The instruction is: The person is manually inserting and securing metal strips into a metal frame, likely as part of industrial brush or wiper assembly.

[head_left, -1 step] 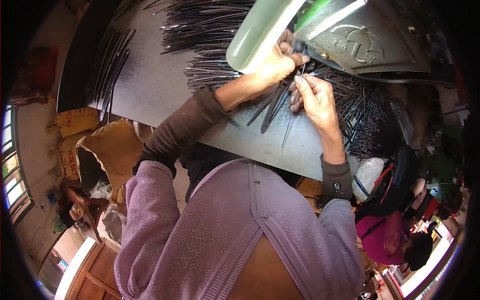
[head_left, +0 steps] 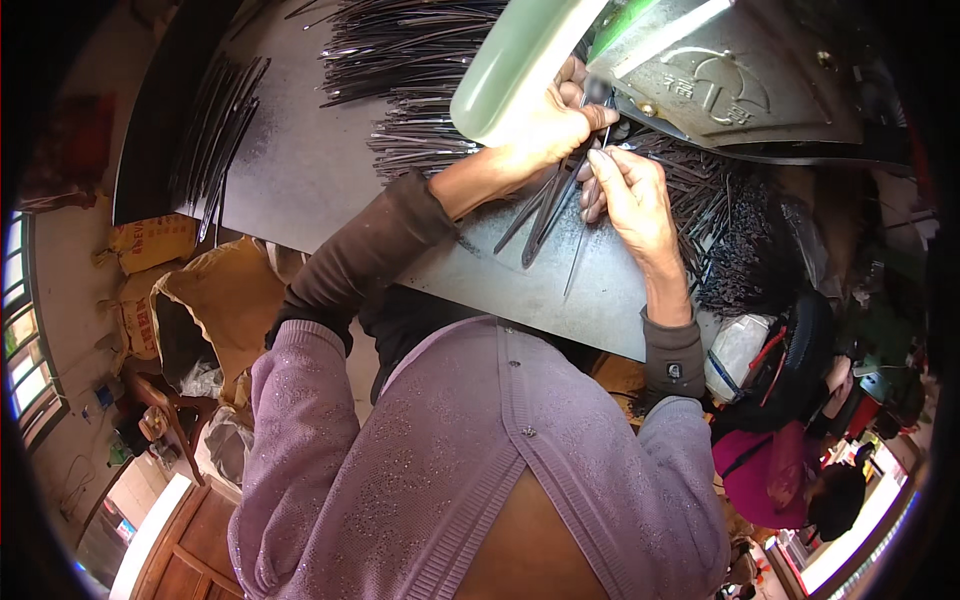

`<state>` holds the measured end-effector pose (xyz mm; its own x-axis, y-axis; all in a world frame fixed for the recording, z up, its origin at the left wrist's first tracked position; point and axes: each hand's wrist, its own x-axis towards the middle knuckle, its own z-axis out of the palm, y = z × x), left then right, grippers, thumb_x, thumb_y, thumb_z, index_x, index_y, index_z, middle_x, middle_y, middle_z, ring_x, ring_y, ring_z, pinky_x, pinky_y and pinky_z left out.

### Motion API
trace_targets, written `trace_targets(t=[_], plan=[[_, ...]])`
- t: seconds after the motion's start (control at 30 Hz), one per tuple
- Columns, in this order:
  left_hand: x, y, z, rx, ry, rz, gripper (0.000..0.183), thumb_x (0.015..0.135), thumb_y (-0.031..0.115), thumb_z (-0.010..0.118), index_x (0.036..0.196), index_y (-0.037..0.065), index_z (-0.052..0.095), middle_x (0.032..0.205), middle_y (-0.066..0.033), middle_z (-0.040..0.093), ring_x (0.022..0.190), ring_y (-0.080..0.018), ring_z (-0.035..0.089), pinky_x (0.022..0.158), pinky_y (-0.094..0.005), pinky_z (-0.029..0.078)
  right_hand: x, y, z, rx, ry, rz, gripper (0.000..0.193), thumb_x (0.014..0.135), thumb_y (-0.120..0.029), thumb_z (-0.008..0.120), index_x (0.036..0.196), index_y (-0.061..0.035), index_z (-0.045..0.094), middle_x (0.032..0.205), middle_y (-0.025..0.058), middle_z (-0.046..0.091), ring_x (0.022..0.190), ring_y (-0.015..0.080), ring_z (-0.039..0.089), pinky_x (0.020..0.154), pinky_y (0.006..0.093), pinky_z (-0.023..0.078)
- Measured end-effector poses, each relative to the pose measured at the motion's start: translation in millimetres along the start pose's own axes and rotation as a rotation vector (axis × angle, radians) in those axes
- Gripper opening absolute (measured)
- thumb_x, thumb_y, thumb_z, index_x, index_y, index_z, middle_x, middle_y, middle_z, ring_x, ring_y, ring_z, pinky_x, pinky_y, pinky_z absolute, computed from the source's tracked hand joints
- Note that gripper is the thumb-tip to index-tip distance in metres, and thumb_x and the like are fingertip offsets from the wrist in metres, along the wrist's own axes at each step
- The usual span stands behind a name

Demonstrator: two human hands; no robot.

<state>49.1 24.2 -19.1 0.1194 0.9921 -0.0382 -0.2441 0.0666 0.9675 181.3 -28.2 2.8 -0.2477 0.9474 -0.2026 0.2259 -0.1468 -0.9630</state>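
Observation:
Beneath a lit lamp tube, my left hand (head_left: 560, 125) is closed on several long dark strips (head_left: 541, 228), whose narrow ends trail toward me over the metal tabletop (head_left: 480, 255). Right beside it, my right hand (head_left: 632, 190) pinches a single thin dark strip (head_left: 575, 262) between thumb and fingers; its pointed end hangs down near the table's front edge. The two hands almost meet in front of a dark metal part (head_left: 598, 92), partly hidden by my left fingers. Whether the strips touch that part, I cannot tell.
A pale green lamp tube (head_left: 500, 85) and an embossed metal machine cover (head_left: 725, 90) crowd the space above my hands. Stacks of dark strips (head_left: 410, 50) lie behind my left arm, a smaller bunch (head_left: 225, 130) at far left, and a dense pile (head_left: 740, 240) at right.

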Motion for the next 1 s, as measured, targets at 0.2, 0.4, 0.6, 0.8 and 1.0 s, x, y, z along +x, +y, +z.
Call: trace_targets(t=[0.2, 0.4, 0.6, 0.8, 1.0], plan=[[-1.1, 7.3, -1.2, 0.135, -0.031, -0.096, 0.015, 0.073, -0.005, 0.064, 0.087, -0.002, 0.060, 0.067, 0.0009, 0.058, 0.059, -0.0041, 0.050, 0.052, -0.0183, 0.041, -0.6, 5.2, -1.2, -0.015, 0.026, -0.002, 0.026, 0.089, -0.016, 0.050, 0.072, 0.0022, 0.056, 0.055, 0.0049, 0.055, 0.044, 0.0080, 0.052, 0.041, 0.0198, 0.040], [-2.9, 2.5, 1.9, -0.033, -0.015, -0.023, 0.014, 0.074, -0.005, 0.064, 0.087, -0.002, 0.060, 0.072, -0.0003, 0.059, 0.061, -0.0053, 0.052, 0.052, -0.0192, 0.041, -2.8, 2.5, 0.1, -0.061, 0.075, 0.006, 0.024, 0.088, -0.016, 0.052, 0.072, 0.0011, 0.056, 0.054, 0.0031, 0.054, 0.044, 0.0058, 0.050, 0.040, 0.0191, 0.039], [-4.7, 3.9, 1.3, -0.078, -0.014, -0.095, 0.015, 0.073, -0.004, 0.064, 0.087, -0.001, 0.060, 0.074, -0.0013, 0.061, 0.061, -0.0060, 0.053, 0.052, -0.0195, 0.042, -2.4, 1.8, -3.5, -0.112, 0.058, 0.005, 0.024, 0.088, -0.016, 0.053, 0.072, 0.0008, 0.057, 0.053, 0.0021, 0.053, 0.044, 0.0051, 0.049, 0.041, 0.0185, 0.038], [-5.0, 4.9, 0.0, -0.107, -0.011, -0.078, 0.014, 0.072, -0.002, 0.065, 0.085, -0.001, 0.060, 0.069, 0.0000, 0.059, 0.055, -0.0048, 0.050, 0.047, -0.0195, 0.038, -2.5, -0.8, -6.4, -0.054, 0.019, 0.020, 0.026, 0.089, -0.019, 0.052, 0.072, 0.0006, 0.057, 0.054, 0.0025, 0.054, 0.044, 0.0053, 0.049, 0.041, 0.0185, 0.039], [-1.9, 7.0, -3.8, -0.309, -0.118, -0.185, 0.009, 0.070, 0.001, 0.065, 0.079, 0.001, 0.062, 0.063, -0.0017, 0.058, 0.047, -0.0082, 0.049, 0.042, -0.0212, 0.037, -7.9, -0.6, -6.1, 0.362, -0.065, 0.196, 0.030, 0.090, -0.024, 0.049, 0.075, -0.0005, 0.058, 0.058, 0.0034, 0.055, 0.047, 0.0072, 0.052, 0.044, 0.0192, 0.043]])
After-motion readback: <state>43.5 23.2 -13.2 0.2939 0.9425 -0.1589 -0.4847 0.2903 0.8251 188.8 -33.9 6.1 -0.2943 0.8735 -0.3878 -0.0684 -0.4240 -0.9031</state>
